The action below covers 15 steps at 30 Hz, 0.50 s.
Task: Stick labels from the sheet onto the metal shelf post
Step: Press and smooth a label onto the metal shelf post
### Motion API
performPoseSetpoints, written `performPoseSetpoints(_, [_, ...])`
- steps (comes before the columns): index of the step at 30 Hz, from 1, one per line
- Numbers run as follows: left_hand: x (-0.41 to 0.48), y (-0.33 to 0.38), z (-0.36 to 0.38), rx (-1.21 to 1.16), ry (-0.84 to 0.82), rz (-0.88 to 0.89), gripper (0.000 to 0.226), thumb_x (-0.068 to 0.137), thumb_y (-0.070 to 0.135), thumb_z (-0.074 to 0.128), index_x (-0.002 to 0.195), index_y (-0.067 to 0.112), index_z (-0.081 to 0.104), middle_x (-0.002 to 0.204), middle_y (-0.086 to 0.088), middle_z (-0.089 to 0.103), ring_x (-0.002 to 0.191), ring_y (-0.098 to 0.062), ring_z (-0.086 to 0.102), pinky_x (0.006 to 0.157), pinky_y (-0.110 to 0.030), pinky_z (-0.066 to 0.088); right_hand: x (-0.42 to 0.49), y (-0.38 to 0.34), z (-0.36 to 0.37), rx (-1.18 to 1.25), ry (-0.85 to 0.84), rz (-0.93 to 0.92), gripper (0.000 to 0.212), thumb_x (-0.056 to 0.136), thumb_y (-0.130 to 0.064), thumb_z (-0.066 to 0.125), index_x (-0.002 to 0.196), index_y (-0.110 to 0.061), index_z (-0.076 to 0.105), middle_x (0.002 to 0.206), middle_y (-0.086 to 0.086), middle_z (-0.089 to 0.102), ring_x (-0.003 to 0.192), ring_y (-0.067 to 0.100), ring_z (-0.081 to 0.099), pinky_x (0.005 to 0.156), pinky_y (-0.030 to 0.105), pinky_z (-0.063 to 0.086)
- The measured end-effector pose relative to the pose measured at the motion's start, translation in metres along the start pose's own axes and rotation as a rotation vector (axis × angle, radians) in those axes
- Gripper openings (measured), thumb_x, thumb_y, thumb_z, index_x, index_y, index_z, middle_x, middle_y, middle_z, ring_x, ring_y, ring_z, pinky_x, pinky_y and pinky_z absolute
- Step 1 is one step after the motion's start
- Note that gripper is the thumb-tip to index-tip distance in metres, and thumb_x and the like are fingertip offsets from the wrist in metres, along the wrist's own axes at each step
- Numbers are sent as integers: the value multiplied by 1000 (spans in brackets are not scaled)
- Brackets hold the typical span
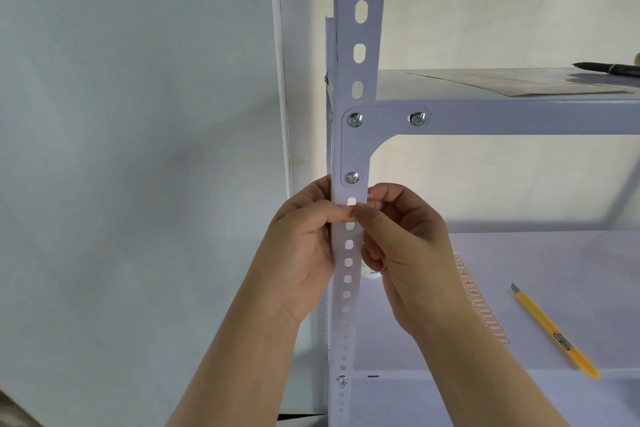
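Observation:
The white metal shelf post (360,45) stands upright in the middle, with a row of slots down its face. A small white label with red print (350,213) lies on the post between two slots, just under the corner bracket. My left hand (301,243) wraps the post's left edge, its thumb pressing on the label. My right hand (405,246) comes from the right, its thumb and forefinger pinching the label's right end. The label sheet (485,308), white with red-framed labels, lies on the lower shelf, mostly hidden behind my right forearm.
A yellow utility knife (554,331) lies on the lower shelf (554,253) to the right. On the top shelf lie a flat sheet of paper (519,83) and a black pen (609,69). A wall stands to the left of the post.

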<state>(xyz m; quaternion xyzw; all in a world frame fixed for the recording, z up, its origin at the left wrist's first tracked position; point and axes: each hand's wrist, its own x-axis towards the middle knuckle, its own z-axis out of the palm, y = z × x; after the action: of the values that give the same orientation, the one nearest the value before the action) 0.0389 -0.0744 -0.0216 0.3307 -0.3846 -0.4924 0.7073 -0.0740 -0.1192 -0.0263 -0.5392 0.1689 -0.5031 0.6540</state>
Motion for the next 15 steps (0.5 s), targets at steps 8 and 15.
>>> performPoseSetpoints(8, [4,2,0,5,6,-18,36,76,-3,50,107,-5,67,94,-26,60,64,-33,55,54,-39,50,0,0,1,2,3,0,15,78,-8,68,73,-21,65,64,-6,57,43,11,36,46,25,29])
performPoseSetpoints(15, [6,4,3,4,9,-38,40,72,-3,50,107,-3,68,93,-27,57,66,-34,54,53,-38,50,0,-1,2,2,5,-4,19,78,-8,68,69,-25,66,63,-7,58,43,11,36,46,24,29])
